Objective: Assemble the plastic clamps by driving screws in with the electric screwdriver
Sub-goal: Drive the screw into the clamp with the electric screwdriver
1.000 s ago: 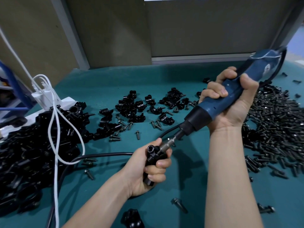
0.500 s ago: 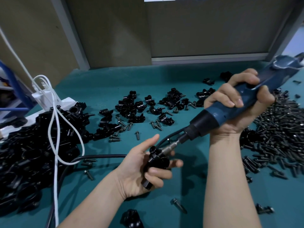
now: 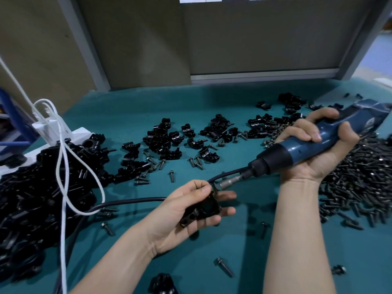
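My left hand [image 3: 180,213] lies palm up over the teal mat and holds a black plastic clamp [image 3: 201,211], its thumb and forefinger pinched near the clamp's top. My right hand [image 3: 318,149] is wrapped around the blue electric screwdriver [image 3: 307,145], which points down and left. Its metal bit [image 3: 228,183] meets the top of the clamp at my left fingertips. Whether a screw sits under the bit is hidden. A large pile of dark screws [image 3: 360,179] lies to the right, behind my right forearm.
Loose clamp halves [image 3: 169,141] and stray screws lie across the middle of the mat. A big heap of black clamps [image 3: 42,187] fills the left side, crossed by a white cable [image 3: 63,166]. A black cord [image 3: 127,202] runs under my left hand. One clamp [image 3: 163,283] sits at the near edge.
The screwdriver has swung to a flatter angle and shifted right. My left hand has opened from a closed fist to palm up, and the clamp has turned in it.
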A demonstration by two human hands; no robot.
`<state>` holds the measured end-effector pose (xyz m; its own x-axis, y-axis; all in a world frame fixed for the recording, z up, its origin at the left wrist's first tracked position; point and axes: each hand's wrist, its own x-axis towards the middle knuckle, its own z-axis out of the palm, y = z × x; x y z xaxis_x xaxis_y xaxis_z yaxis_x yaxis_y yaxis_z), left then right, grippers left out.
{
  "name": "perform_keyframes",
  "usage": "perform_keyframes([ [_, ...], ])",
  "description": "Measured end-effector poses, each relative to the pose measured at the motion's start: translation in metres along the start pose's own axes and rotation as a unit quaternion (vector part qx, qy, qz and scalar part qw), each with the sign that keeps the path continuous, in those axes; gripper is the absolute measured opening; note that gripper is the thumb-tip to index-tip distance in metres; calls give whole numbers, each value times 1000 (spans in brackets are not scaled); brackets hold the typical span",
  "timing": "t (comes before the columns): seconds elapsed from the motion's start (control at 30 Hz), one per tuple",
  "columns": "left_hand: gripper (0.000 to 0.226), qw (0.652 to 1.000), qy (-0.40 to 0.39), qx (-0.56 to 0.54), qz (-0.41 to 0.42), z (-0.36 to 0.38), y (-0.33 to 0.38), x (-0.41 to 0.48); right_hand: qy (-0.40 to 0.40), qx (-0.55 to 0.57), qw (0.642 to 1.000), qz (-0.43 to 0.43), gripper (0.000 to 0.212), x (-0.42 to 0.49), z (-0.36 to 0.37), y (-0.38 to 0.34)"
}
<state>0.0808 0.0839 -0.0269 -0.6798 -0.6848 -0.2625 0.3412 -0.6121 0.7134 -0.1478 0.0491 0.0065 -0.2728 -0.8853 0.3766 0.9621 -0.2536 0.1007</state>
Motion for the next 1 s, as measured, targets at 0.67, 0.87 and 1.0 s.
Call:
perform_keyframes([
  [0.67, 43, 998, -33, -35, -26, -2, -3, 0, -31, -58, 997, 26, 53, 4, -1, 8],
  [0.87, 30, 998, -29, -18, -51, -2, -4, 1, -23, -51, 998, 41, 50, 4, 0, 8],
  [1.0, 32, 998, -23, 12, -51, -1, -5, 1, -21, -62, 997, 52, 51, 4, -2, 8],
])
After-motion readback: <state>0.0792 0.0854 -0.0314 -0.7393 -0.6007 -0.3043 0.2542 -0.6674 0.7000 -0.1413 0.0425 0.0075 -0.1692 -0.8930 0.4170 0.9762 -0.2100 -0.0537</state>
